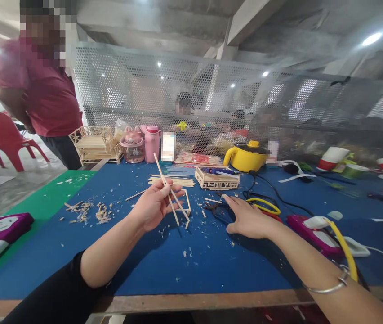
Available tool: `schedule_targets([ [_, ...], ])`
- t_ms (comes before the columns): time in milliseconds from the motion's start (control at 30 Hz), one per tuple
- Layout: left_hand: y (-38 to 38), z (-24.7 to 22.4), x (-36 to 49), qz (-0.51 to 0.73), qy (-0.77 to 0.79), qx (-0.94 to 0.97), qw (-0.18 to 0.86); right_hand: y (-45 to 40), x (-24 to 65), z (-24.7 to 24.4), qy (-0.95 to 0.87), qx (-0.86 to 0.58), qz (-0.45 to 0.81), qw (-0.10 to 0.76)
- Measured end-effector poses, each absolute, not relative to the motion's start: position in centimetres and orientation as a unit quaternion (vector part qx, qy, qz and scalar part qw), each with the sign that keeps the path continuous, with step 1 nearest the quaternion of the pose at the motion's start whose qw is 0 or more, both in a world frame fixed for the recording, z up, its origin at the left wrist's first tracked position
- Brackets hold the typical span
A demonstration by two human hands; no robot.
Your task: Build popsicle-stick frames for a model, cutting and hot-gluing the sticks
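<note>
My left hand (158, 202) pinches thin wooden sticks (161, 171), which cross each other near the middle of the blue table mat (144, 265). Just behind its fingers is a small wooden frame (187, 202), partly hidden by the hand. My right hand (247, 217) hovers with fingers spread and nothing in it, beside dark-jawed pliers (215, 209). Short stick pieces (212, 200) lie close to the pliers. Farther back, a bundle of long sticks (178, 181) lies next to a small wooden box (217, 180) with tools on it.
Wood scraps (99, 212) lie at the left. A wooden model (96, 145), pink bottles (151, 144) and a yellow pot (248, 156) line the back. Cables and a purple device (314, 231) are at the right. A person (43, 90) stands back left.
</note>
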State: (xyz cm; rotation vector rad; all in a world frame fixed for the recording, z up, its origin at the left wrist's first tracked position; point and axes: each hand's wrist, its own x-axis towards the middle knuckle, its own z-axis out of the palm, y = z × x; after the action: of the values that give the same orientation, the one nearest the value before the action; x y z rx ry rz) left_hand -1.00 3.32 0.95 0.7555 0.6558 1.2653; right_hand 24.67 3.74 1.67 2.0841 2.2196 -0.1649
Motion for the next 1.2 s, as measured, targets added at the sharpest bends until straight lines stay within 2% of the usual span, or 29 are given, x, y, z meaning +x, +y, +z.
schedule_targets([
  [67, 3.2, 0.9, -0.7, 0.579, 0.288, 0.332, 0.687, 2.8, 23.6, 2.8, 0.75, 0.659, -0.054, -0.021],
  [133, 3.2, 0.8, -0.5, 0.592, 0.28, 0.33, 0.68, 1.6, 21.3, 3.3, 0.769, 0.615, -0.086, -0.151],
  [233, 3.1, 0.5, -0.2, 0.615, 0.264, 0.331, 0.665, 0.4, 17.2, 2.0, 0.764, 0.515, -0.309, -0.237],
  [300, 3.2, 0.3, -0.1, 0.63, 0.263, 0.332, 0.651, 0.2, 15.0, 0.4, 0.721, 0.486, -0.405, -0.282],
  [433, 3.2, -0.1, 0.1, 0.642, 0.27, 0.35, 0.626, 0.4, 13.0, -1.6, 0.647, 0.479, -0.489, -0.336],
  [533, 3.2, -0.2, 0.3, 0.647, 0.278, 0.366, 0.609, 0.1, 13.1, -1.6, 0.631, 0.459, -0.513, -0.357],
  [700, 3.3, 0.4, -0.1, 0.634, 0.295, 0.382, 0.604, -0.5, 14.1, -1.3, 0.544, 0.381, -0.64, -0.387],
  [767, 3.2, 0.5, -0.4, 0.629, 0.292, 0.377, 0.613, -0.6, 14.6, -1.4, 0.575, 0.371, -0.616, -0.391],
  [1000, 3.1, 0.5, -0.4, 0.619, 0.295, 0.344, 0.641, 0.0, 15.3, -2.0, 0.699, 0.438, -0.396, -0.404],
  [1200, 3.3, 0.4, -0.3, 0.642, 0.287, 0.34, 0.625, -0.3, 15.2, -2.3, 0.701, 0.426, -0.364, -0.44],
])
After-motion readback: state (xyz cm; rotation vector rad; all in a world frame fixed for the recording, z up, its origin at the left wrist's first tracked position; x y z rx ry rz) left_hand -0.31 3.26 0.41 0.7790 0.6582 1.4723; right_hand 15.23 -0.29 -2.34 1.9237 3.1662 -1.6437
